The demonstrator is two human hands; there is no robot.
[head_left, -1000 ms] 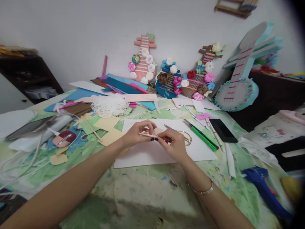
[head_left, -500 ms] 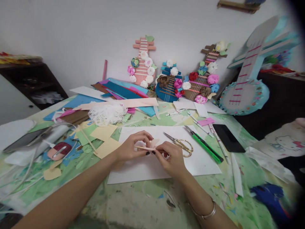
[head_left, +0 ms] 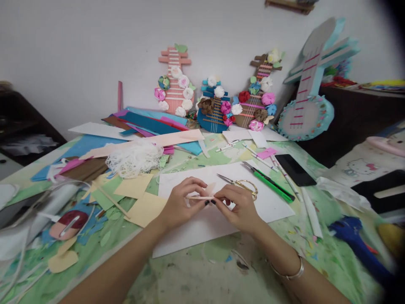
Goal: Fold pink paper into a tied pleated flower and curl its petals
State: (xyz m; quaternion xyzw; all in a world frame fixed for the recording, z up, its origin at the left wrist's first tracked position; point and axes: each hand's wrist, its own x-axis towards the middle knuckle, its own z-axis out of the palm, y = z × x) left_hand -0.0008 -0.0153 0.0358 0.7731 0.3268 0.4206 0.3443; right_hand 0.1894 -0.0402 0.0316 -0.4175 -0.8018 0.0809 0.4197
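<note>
Between both hands is a thin wooden stick [head_left: 195, 197] with a piece of pale pink paper [head_left: 210, 190] around or against it. My left hand [head_left: 182, 202] pinches the stick with thumb and fingers. On the other side, my right hand [head_left: 238, 207] is closed on the pink paper at the stick's right end. The thumbs nearly meet, and the fingers hide part of the paper. Beneath them lies a white board [head_left: 196, 232]. Gold-handled scissors [head_left: 247, 185] rest on it just behind my right hand, and a green utility knife [head_left: 274, 185] lies farther right.
Yellow paper pieces [head_left: 147, 209] and a tangle of white string [head_left: 134, 158] lie at left. Behind stand flower-decorated paper instruments, among them a pink one [head_left: 175, 93]. A black phone [head_left: 295, 169] and a blue glue gun [head_left: 351, 236] are at right.
My view has turned slightly to the right, so the background things shift left. Both hands keep hold of the stick and pink paper, which now sit more level.
</note>
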